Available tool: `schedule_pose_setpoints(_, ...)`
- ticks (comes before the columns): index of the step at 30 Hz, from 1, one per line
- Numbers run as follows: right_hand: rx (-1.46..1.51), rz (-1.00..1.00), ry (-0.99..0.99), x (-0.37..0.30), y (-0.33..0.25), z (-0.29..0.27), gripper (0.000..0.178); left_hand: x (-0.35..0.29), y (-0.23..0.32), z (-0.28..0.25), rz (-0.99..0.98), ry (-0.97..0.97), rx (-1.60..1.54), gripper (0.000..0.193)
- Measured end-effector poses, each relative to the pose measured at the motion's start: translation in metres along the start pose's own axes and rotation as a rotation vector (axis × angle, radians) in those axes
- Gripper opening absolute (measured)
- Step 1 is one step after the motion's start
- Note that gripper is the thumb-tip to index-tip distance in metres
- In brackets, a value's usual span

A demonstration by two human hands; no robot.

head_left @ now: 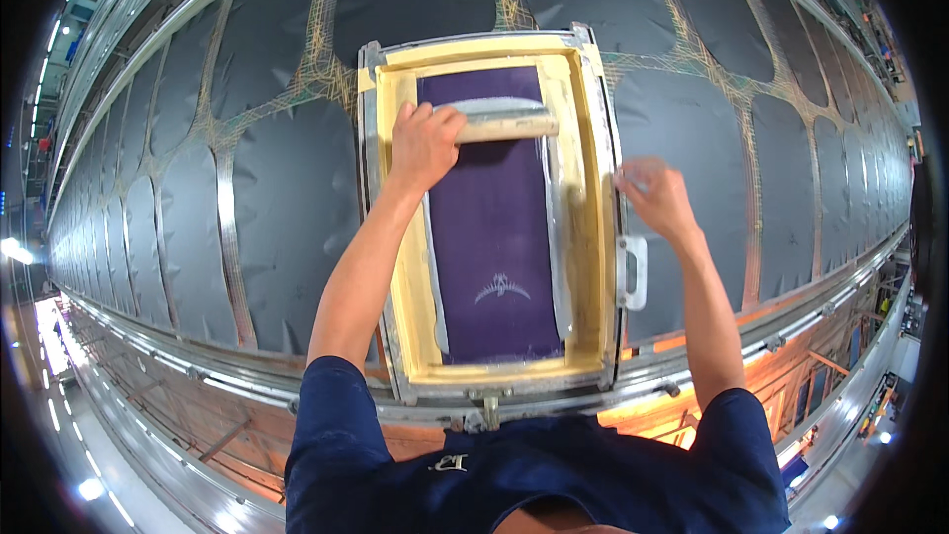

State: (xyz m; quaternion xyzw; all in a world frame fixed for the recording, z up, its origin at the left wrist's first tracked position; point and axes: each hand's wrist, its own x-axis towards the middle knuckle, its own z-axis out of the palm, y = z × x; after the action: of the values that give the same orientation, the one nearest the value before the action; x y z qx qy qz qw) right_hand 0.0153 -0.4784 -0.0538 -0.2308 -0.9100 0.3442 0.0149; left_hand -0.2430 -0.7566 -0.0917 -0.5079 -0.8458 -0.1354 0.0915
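My left hand is closed round the left end of a squeegee with a pale wooden handle. The squeegee lies crosswise near the far end of a screen printing frame, with a streak of whitish paste along its far side. Purple mesh fills the middle of the screen, and a small pale crest-like design shows toward its near end. Just beyond the frame's right edge, my right hand hangs with its fingers curled and smeared by motion; whether anything is in them does not show.
A long table carries rows of dark panels with threadlike strips between them. A white handle juts from the frame's right side. Metal rails run along the table's near edge, close to my body.
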Motion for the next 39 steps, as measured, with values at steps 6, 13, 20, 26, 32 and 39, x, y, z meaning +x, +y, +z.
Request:
schedule_pose_setpoints(6, -0.216, -0.559, 0.037, 0.152, -0.081, -0.006, 0.051, 0.095, -0.025, -0.015, -0.092, -0.184, -0.110, 0.032)
schedule_pose_setpoints(13, -0.506, -0.337, -0.277, 0.259, -0.090, 0.030, 0.045, 0.150, -0.065, 0.003, -0.215, -0.350, -0.116, 0.052)
schedule_pose_setpoints(20, -0.483, -0.356, -0.280, 0.208, -0.091, 0.041, 0.039, 0.103, -0.034, -0.003, -0.262, -0.380, -0.104, 0.048)
schedule_pose_setpoints(26, -0.455, -0.506, -0.226, 0.064, -0.072, 0.069, 0.031, -0.021, 0.048, -0.036, -0.225, -0.443, -0.170, 0.031)
schedule_pose_setpoints(32, -0.394, -0.527, -0.229, -0.128, -0.074, 0.091, 0.022, -0.187, 0.150, -0.063, -0.159, -0.352, -0.188, 0.017)
schedule_pose_setpoints(39, -0.382, -0.505, -0.287, -0.130, -0.079, 0.080, 0.023, -0.183, 0.146, -0.072, -0.129, -0.358, -0.261, 0.017)
